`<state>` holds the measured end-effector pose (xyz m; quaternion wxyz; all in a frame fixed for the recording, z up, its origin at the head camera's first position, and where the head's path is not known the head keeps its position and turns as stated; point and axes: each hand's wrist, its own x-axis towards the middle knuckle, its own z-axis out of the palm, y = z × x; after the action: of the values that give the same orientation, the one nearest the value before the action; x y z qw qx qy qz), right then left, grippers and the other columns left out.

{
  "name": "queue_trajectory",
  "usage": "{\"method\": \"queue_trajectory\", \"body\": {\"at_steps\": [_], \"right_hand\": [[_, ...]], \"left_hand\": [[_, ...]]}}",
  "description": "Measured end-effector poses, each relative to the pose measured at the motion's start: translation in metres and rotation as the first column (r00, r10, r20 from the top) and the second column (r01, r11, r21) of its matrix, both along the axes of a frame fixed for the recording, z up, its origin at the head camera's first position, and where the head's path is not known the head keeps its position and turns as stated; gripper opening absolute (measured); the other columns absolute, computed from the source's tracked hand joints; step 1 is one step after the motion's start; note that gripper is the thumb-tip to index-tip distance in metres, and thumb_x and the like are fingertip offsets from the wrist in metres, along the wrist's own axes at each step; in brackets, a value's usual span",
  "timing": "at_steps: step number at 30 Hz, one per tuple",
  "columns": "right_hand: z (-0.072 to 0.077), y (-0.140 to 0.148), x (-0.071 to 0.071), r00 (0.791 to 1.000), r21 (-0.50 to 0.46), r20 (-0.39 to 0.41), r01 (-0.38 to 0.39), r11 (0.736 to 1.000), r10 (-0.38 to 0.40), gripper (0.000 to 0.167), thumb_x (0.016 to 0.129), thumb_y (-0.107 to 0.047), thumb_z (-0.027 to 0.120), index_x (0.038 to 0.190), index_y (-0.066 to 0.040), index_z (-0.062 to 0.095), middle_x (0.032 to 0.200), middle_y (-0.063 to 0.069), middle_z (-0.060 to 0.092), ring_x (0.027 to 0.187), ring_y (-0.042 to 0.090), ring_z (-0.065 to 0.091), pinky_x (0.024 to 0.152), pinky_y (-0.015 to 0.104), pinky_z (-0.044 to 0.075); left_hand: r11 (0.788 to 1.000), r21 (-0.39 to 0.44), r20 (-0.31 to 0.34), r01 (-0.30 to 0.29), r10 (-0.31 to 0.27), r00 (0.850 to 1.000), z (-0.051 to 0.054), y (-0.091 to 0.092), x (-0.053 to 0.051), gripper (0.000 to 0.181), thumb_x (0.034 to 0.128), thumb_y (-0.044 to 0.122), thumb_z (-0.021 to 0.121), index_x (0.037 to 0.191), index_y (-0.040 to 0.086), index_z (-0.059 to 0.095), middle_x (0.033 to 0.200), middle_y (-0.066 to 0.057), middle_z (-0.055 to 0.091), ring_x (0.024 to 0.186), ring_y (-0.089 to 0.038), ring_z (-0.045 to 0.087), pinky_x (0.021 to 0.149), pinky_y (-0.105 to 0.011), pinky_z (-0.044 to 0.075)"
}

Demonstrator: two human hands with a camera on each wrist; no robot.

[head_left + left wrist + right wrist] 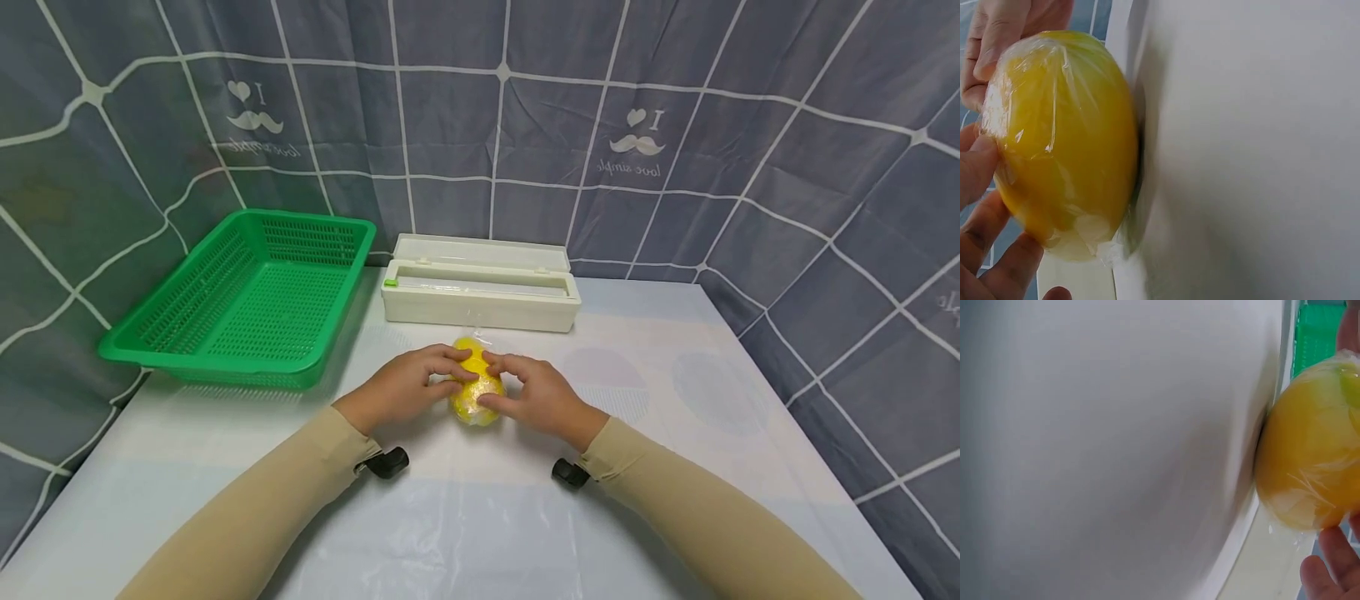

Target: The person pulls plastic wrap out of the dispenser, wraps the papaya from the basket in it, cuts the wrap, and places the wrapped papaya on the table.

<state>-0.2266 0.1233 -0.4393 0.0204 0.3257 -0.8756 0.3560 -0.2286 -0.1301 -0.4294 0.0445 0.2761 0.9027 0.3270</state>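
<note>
A yellow fruit (480, 390), mango-like in shape, lies on the table wrapped in clear cling film. My left hand (408, 385) holds its left side, fingers bent over the top. From the right, my right hand (542, 397) grips it with thumb and fingers. In the left wrist view, film creases shine across the fruit (1072, 144), and loose film gathers at its far end. The right wrist view shows the fruit (1307, 453) cut off by the frame edge, with right-hand fingertips (1335, 550) at its far end. Its underside is hidden.
Just beyond the hands stands a white cling film box (480, 312), its lid raised and a film roll inside. A green plastic basket (311, 367) sits at the back left. A grey checked curtain (450, 125) surrounds the white-covered table (465, 533).
</note>
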Motion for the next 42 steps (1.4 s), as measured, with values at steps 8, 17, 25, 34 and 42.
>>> {"method": "queue_trajectory", "body": {"at_steps": [8, 17, 25, 34, 42], "right_hand": [[0.002, 0.007, 0.000, 0.998, 0.020, -0.027, -0.054, 0.998, 0.054, 0.026, 0.101, -0.018, 0.071, 0.124, -0.005, 0.074, 0.148, 0.010, 0.063, 0.133, 0.031, 0.065, 0.106, 0.049, 0.055], [0.001, 0.008, -0.004, 0.994, 0.015, -0.090, -0.060, 0.998, 0.061, 0.019, 0.098, -0.010, 0.073, 0.116, -0.004, 0.078, 0.138, 0.013, 0.069, 0.128, 0.031, 0.068, 0.105, 0.046, 0.056], [0.007, 0.002, -0.006, 0.994, 0.087, -0.099, -0.030, 0.996, 0.039, 0.017, 0.098, -0.013, 0.074, 0.113, -0.007, 0.078, 0.137, 0.011, 0.071, 0.128, 0.031, 0.069, 0.106, 0.047, 0.056], [0.005, 0.004, -0.006, 1.000, 0.051, -0.009, -0.006, 0.999, 0.006, 0.017, 0.099, -0.015, 0.073, 0.115, -0.009, 0.075, 0.141, 0.009, 0.070, 0.134, 0.032, 0.064, 0.109, 0.050, 0.053], [0.004, 0.007, -0.008, 1.000, 0.045, 0.015, 0.006, 0.999, -0.007, 0.024, 0.099, -0.019, 0.074, 0.119, -0.006, 0.077, 0.143, 0.008, 0.067, 0.136, 0.031, 0.062, 0.110, 0.050, 0.053]], "left_hand": [[1.000, 0.002, -0.073, -0.008, 0.009, 0.997, -0.001, 0.005, 0.004, 0.020, 0.0987, 0.023, 0.075, 0.118, 0.023, 0.081, 0.149, -0.003, 0.063, 0.141, -0.031, 0.057, 0.114, -0.053, 0.048], [0.998, 0.056, -0.081, -0.034, 0.039, 0.996, -0.003, 0.013, 0.006, 0.015, 0.0940, 0.034, 0.081, 0.101, 0.021, 0.079, 0.143, -0.003, 0.065, 0.127, -0.027, 0.066, 0.100, -0.045, 0.056], [0.998, 0.059, -0.082, -0.034, 0.039, 0.996, -0.003, 0.011, 0.004, 0.008, 0.0985, 0.029, 0.076, 0.097, 0.021, 0.077, 0.144, -0.005, 0.064, 0.133, -0.030, 0.063, 0.104, -0.048, 0.055], [1.000, 0.008, -0.103, -0.002, 0.003, 0.995, -0.002, 0.011, 0.005, 0.023, 0.1007, 0.027, 0.073, 0.123, 0.023, 0.077, 0.141, -0.006, 0.063, 0.134, -0.031, 0.062, 0.108, -0.052, 0.053], [0.996, -0.053, -0.087, 0.069, -0.073, 0.994, 0.001, 0.009, 0.003, 0.031, 0.1077, 0.025, 0.060, 0.136, 0.028, 0.072, 0.152, -0.003, 0.055, 0.139, -0.032, 0.059, 0.108, -0.049, 0.053]]}}
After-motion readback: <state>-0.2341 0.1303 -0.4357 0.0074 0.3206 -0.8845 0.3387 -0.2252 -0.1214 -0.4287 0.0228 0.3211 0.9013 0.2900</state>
